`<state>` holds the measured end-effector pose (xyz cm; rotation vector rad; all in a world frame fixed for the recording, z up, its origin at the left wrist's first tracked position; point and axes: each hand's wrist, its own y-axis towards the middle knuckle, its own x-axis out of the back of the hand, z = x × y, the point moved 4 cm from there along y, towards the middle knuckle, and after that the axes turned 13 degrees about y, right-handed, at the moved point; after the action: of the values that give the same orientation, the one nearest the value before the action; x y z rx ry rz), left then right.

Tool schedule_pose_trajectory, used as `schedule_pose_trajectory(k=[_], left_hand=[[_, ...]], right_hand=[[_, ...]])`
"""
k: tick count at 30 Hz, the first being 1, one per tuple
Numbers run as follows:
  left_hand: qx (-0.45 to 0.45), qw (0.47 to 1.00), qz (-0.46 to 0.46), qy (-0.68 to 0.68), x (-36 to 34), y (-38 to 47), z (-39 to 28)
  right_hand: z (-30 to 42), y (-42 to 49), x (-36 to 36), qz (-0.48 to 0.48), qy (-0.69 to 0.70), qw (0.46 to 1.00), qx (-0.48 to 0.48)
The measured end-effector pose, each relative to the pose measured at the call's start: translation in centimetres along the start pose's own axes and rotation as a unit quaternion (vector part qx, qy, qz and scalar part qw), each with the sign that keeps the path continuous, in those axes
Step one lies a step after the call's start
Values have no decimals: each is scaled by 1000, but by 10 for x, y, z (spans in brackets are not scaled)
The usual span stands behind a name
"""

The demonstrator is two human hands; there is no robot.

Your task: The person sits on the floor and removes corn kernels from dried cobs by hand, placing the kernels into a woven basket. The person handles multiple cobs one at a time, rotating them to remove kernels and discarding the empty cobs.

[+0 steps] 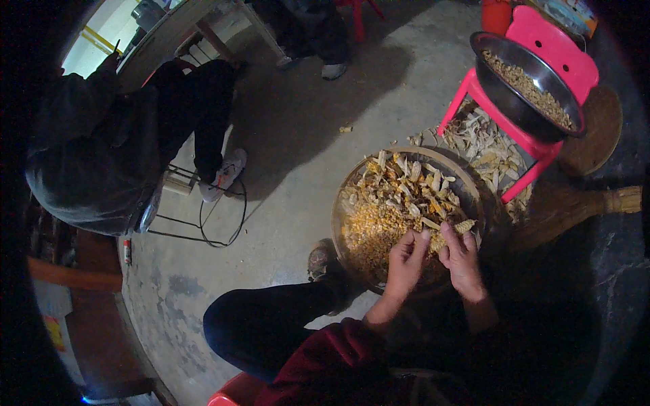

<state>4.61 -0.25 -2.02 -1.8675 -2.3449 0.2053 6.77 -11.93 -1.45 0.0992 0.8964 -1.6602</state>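
Note:
Both my hands are over a round woven basket [336,203] that holds loose corn kernels [365,223] on its left side and several small corn cobs, some with husk, at its back and right. My left hand [408,259] has its thumb and fingers closed together near a pale cob or husk piece [430,223]; what lies between them is too small to tell. Close on its right, my right hand [461,259] is bent beside a pale yellow corn cob [464,226]. Whether its fingers grip that cob cannot be made out.
A pink chair [553,40] at the upper right bears a metal basin [533,109] of small pieces. Husks [495,147] lie beneath, with a straw broom [574,205] beside them. A seated person [101,152] is at left; another person's legs [310,30] are at the top.

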Motion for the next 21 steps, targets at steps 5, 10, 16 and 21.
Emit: schedule_pose_trajectory(k=[5,10,16,21], left_hand=[[124,990,46,-53,3,-2,-2],[137,979,106,-103,0,-2,-10],[296,913,93,-263,2,-1,8],[309,911,161,-221,4,-3,4]], right_hand=[[-1,0,1,9,-45,999,21],[6,6,9,30,-73,997,24],[1,5,7,67,-134,988,39],[-3,3,7,93,-121,988,7]])
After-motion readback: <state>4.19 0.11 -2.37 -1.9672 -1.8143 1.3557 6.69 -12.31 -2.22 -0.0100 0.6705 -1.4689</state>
